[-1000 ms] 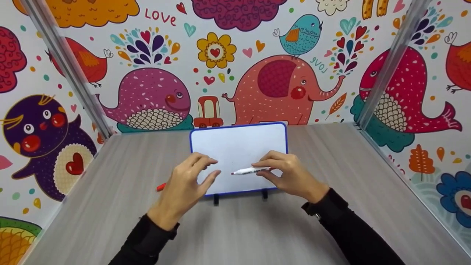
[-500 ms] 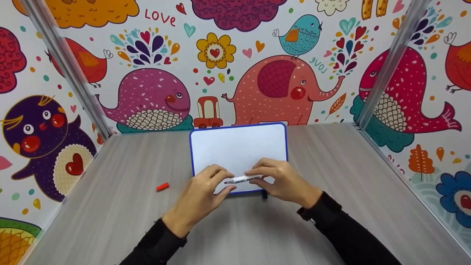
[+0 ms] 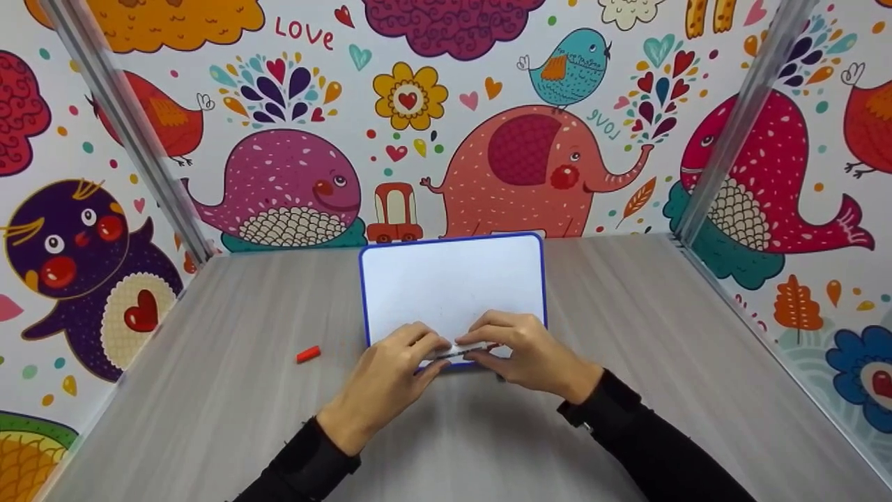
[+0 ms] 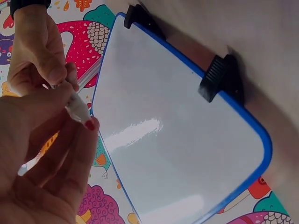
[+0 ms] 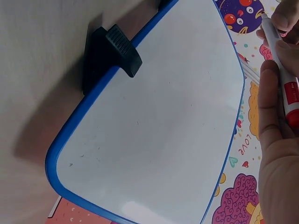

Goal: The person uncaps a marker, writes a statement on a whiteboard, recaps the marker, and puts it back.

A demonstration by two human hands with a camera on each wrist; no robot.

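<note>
A white whiteboard marker [image 5: 291, 93] with a red end and a red writing tip lies sideways between the two hands, in front of the whiteboard's lower edge in the head view. My right hand [image 3: 533, 354] holds its barrel near the red end, thumb below and fingers above. With thumb and fingers, my left hand [image 3: 390, 366] pinches the tip end; the left wrist view shows the red tip [image 4: 89, 124] at the fingertips. Behind both hands stands the blue-framed whiteboard [image 3: 449, 289], its surface bearing only tiny specks.
A loose red marker cap [image 3: 308, 354] lies on the grey wood-grain table [image 3: 244, 404], left of the board. Black clip feet [image 4: 223, 79] hold the board's lower edge. Printed cartoon walls and metal posts [image 3: 725, 125] enclose the table at the back and sides.
Both hands have come down and closer together with the marker. The left fingers, apart from the marker at first, now pinch its tip end. The red cap has come into full view.
</note>
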